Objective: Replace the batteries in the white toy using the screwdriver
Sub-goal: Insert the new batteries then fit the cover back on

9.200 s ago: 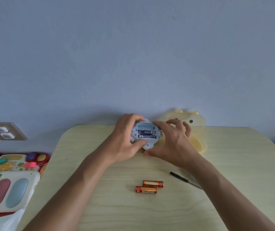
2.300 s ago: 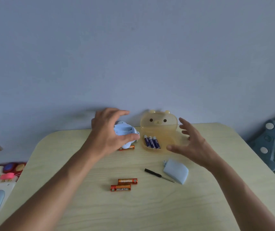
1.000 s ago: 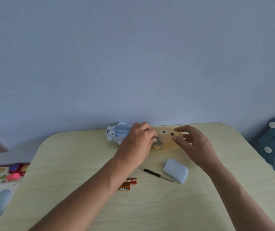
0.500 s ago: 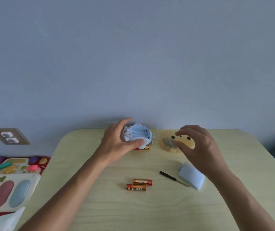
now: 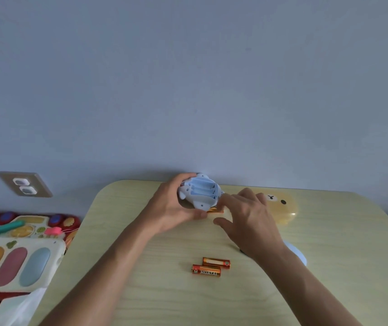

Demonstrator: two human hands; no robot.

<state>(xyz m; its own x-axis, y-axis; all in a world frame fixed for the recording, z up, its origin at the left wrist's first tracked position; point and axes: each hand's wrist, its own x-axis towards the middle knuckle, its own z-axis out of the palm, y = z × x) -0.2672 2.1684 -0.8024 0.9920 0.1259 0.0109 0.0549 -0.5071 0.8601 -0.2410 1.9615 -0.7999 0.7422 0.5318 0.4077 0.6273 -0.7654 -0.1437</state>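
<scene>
We see two bare forearms coming up from the bottom edge, with no sleeve on either as far as the picture reaches. The left hand and the right hand wear no gloves, and we make out no ring, watch or band on them.

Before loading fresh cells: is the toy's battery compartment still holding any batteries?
No. The white toy, gripped by the left hand, shows an open compartment with bare slots and no batteries in them.

Matt pale wood-grain table; smooth plastic white toy.
</scene>
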